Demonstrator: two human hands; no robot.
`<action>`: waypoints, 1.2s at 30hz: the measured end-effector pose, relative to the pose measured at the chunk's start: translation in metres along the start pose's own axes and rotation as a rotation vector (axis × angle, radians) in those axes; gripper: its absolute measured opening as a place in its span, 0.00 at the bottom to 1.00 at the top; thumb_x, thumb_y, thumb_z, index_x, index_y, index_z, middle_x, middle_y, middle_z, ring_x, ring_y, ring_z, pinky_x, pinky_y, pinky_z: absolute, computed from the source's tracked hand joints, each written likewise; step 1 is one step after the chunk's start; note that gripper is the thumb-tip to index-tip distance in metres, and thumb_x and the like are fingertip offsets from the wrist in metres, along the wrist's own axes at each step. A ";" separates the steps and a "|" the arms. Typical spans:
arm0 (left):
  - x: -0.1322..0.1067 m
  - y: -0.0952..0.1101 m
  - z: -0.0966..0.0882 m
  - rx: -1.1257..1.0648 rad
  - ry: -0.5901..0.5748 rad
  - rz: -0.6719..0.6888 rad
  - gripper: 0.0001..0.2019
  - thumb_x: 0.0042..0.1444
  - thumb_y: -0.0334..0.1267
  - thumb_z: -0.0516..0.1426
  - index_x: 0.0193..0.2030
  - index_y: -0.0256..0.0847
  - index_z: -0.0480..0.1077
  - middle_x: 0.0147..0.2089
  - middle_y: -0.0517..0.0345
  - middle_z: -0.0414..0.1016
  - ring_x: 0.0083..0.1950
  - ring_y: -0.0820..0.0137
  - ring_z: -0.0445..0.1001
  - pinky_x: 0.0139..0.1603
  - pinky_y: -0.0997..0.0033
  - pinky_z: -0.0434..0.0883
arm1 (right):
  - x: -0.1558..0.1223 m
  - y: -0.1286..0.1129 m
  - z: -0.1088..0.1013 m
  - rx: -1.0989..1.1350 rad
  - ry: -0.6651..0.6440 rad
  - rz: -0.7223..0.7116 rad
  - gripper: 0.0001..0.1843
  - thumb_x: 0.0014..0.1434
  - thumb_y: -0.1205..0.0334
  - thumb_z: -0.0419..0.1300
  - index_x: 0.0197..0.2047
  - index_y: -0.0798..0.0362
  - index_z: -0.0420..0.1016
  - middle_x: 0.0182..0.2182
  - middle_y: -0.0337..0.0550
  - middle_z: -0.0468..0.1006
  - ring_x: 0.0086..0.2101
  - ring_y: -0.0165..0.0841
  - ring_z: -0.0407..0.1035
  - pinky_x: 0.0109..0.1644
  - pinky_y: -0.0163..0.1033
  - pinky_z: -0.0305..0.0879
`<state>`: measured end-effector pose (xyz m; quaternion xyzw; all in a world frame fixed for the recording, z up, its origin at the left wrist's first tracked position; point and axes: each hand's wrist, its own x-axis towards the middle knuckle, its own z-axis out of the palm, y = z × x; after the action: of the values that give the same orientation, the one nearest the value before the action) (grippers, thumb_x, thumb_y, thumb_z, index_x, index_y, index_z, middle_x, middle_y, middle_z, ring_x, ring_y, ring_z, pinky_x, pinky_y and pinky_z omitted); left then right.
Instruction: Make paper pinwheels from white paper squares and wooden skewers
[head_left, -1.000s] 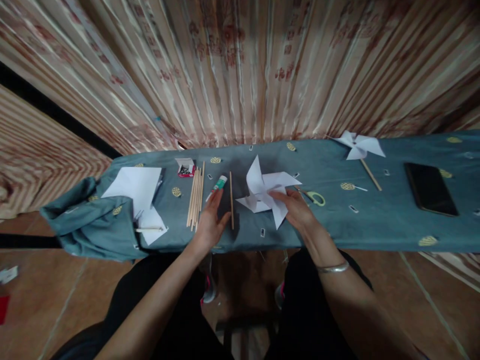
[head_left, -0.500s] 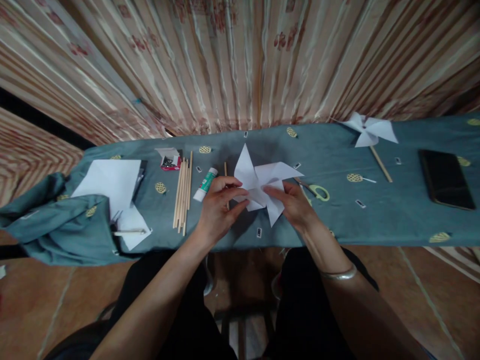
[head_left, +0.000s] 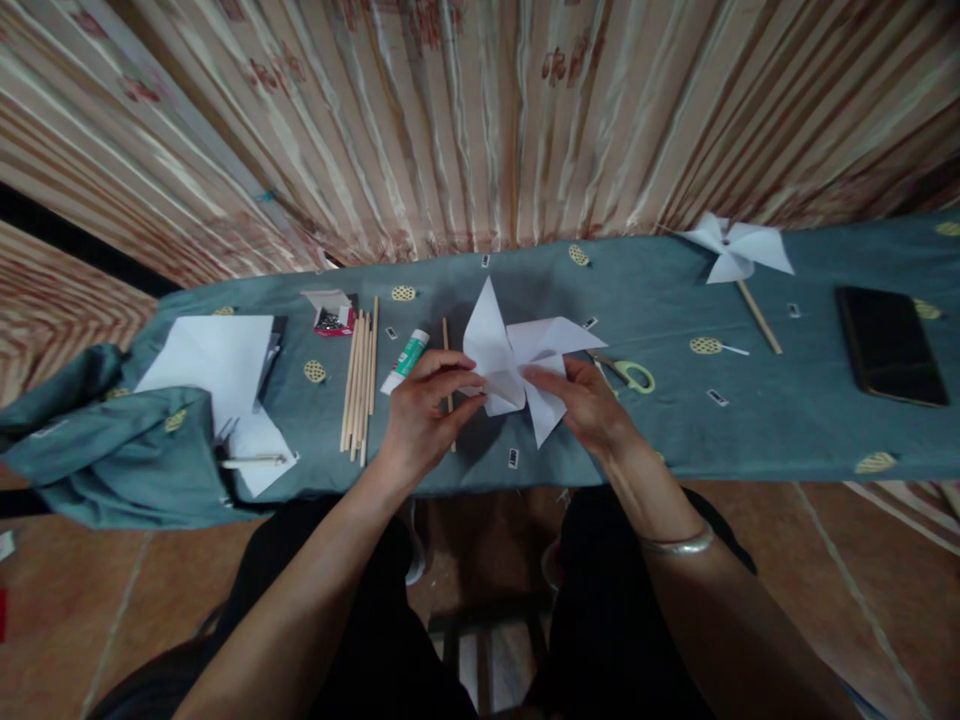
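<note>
A white paper pinwheel (head_left: 493, 345) is held above the table between both hands, its pointed blades spread around the middle. My left hand (head_left: 431, 405) pinches the lower left blade between thumb and fingers. On the other side, my right hand (head_left: 589, 400) grips the pinwheel, its thumb lying over the paper near the centre. A single wooden stick (head_left: 448, 385) lies partly hidden behind my left fingers. Close to that hand rests a green and white glue stick (head_left: 406, 361). Scissors with light green handles (head_left: 636, 376) lie just beyond my right hand.
To the left are several wooden sticks (head_left: 361, 380), an open small box of metal pins (head_left: 332, 314) and white paper sheets (head_left: 214, 350) with a pen (head_left: 255, 461). A pinwheel on a stick (head_left: 739, 250) and a black phone (head_left: 891, 345) lie to the right on the green tablecloth (head_left: 795, 430).
My left hand has drawn slightly left, and the blade in its fingers is bent a little differently. My right hand keeps its hold. The view has shifted slightly.
</note>
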<state>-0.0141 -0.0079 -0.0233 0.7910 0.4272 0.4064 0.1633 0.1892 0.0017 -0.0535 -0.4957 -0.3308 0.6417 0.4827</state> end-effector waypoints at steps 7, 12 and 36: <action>0.002 0.005 0.000 -0.008 0.002 0.002 0.04 0.54 0.29 0.64 0.36 0.41 0.77 0.43 0.56 0.77 0.44 0.69 0.77 0.47 0.68 0.76 | 0.001 0.003 0.000 -0.009 0.004 0.002 0.15 0.39 0.53 0.74 0.28 0.51 0.78 0.25 0.37 0.78 0.24 0.31 0.69 0.29 0.38 0.63; 0.004 0.011 0.003 -0.041 0.001 0.032 0.04 0.55 0.30 0.64 0.36 0.41 0.77 0.42 0.56 0.77 0.44 0.70 0.77 0.46 0.70 0.76 | -0.004 0.000 0.003 -0.026 -0.034 -0.026 0.14 0.42 0.52 0.74 0.29 0.51 0.79 0.27 0.38 0.80 0.26 0.32 0.71 0.32 0.39 0.67; 0.012 0.014 0.013 -0.069 0.031 0.076 0.04 0.56 0.29 0.63 0.37 0.41 0.78 0.40 0.57 0.77 0.43 0.71 0.77 0.45 0.70 0.75 | -0.012 -0.001 0.007 -0.113 -0.111 -0.243 0.09 0.49 0.56 0.69 0.31 0.51 0.81 0.28 0.37 0.80 0.29 0.31 0.70 0.34 0.37 0.67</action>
<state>0.0078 -0.0055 -0.0168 0.7941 0.3850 0.4392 0.1684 0.1830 -0.0095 -0.0469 -0.4420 -0.4501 0.5856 0.5090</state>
